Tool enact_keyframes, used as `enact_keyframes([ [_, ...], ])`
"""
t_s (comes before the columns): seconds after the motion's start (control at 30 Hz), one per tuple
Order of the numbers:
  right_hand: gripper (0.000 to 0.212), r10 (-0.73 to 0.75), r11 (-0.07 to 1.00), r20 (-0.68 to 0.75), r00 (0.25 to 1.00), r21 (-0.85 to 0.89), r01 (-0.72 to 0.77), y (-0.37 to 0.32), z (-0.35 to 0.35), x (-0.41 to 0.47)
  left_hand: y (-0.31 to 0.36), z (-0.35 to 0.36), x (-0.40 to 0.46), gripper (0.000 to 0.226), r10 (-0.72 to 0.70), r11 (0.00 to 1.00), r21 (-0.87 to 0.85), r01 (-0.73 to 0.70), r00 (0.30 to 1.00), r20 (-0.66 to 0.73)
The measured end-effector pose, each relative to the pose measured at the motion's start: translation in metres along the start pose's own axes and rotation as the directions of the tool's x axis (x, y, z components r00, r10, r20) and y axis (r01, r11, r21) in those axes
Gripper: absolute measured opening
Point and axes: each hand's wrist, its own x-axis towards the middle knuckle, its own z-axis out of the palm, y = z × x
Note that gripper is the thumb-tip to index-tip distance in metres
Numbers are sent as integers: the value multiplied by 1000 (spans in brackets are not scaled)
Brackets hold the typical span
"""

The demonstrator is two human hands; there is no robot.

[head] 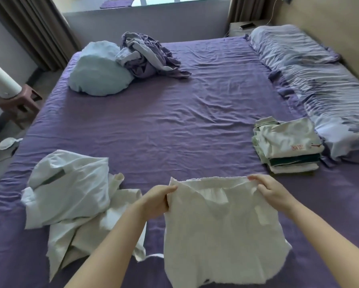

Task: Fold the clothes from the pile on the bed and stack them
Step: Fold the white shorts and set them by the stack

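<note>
The left hand [156,201] and right hand [272,192] each pinch one end of the waistband of the white shorts [222,229], low in the frame's centre. The waistband runs left to right, the cloth hanging toward the viewer, seemingly just above the bed [174,125]. The folded stack [286,146] lies right of centre, nearer the right hand; the unfolded pile [74,194] sits beside the left.

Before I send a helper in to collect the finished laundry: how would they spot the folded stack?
On the purple bed, look to the right side, beside the striped pillows. The folded stack sits there: squared, layered, with red print on top and a dark green layer, unlike the crumpled white pile on the left.
</note>
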Motion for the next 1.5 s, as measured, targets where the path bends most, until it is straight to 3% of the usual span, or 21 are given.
enact_keyframes([
  [0.13, 28, -24, 993, 53, 998, -114, 30, 8, 21, 27, 0, -20, 39, 38, 19, 993, 114, -25, 999, 51],
  [0.23, 16, -25, 998, 81, 996, -61, 30, 12, 24, 41, 6, -29, 59, 39, 85, 967, 241, -83, 996, 3],
  [0.37, 14, 0, 992, 214, 977, 123, -27, 24, 5, 50, 24, -43, 75, 33, 218, 817, 552, -170, 976, -21],
  [0.43, 13, 17, 991, 245, 969, 128, -50, 29, -10, 64, 35, -54, 86, 31, 291, 753, 625, -204, 956, -37],
  [0.63, 13, -45, 991, -22, 999, -129, 42, 39, -2, 179, 69, -60, 164, 27, 354, 780, 597, -190, 919, -170],
  [0.73, 7, -15, 973, -73, 997, -231, -2, 56, 28, 238, 67, -58, 222, 13, 369, 804, 569, -171, 895, -252],
  [0.83, 6, 7, 930, -77, 997, -367, -35, 80, 57, 270, 58, -58, 266, 16, 407, 797, 589, -135, 840, -359],
  [0.9, 12, -3, 931, -137, 991, -362, -47, 95, 69, 283, 54, -58, 286, 15, 416, 797, 594, -111, 814, -405],
  [1.0, 34, -74, 956, -195, 978, -292, 14, 109, 78, 292, 53, -56, 306, 34, 441, 769, 635, -75, 781, -442],
  [1.1, 44, -173, 947, -160, 972, -297, 120, 116, 88, 287, 49, -47, 315, 62, 496, 600, 792, 113, 725, -479],
  [1.17, 41, -242, 927, -175, 954, -332, 175, 118, 97, 280, 42, -32, 315, 64, 627, 319, 927, 196, 691, -361],
  [1.23, 34, -330, 895, -157, 931, -364, 256, 120, 108, 275, 35, -9, 316, 48, 750, 36, 998, 42, 659, -55],
  [1.27, 31, -364, 885, -130, 922, -358, 299, 121, 113, 273, 30, 2, 318, 36, 766, -39, 995, -92, 637, 89],
  [1.3, 30, -385, 879, -96, 918, -343, 333, 124, 117, 273, 26, 11, 318, 26, 744, -40, 969, -245, 640, 192],
  [1.37, 30, -373, 880, -20, 928, -326, 346, 131, 122, 275, 20, 25, 317, 27, 619, 75, 902, -424, 729, 291],
  [1.4, 31, -347, 888, 8, 938, -320, 331, 134, 123, 278, 16, 28, 316, 36, 534, 97, 894, -436, 781, 323],
  [1.5, 43, -290, 921, 58, 955, -253, 295, 143, 119, 289, 4, 31, 324, 49, 425, -46, 917, -396, 823, 376],
])
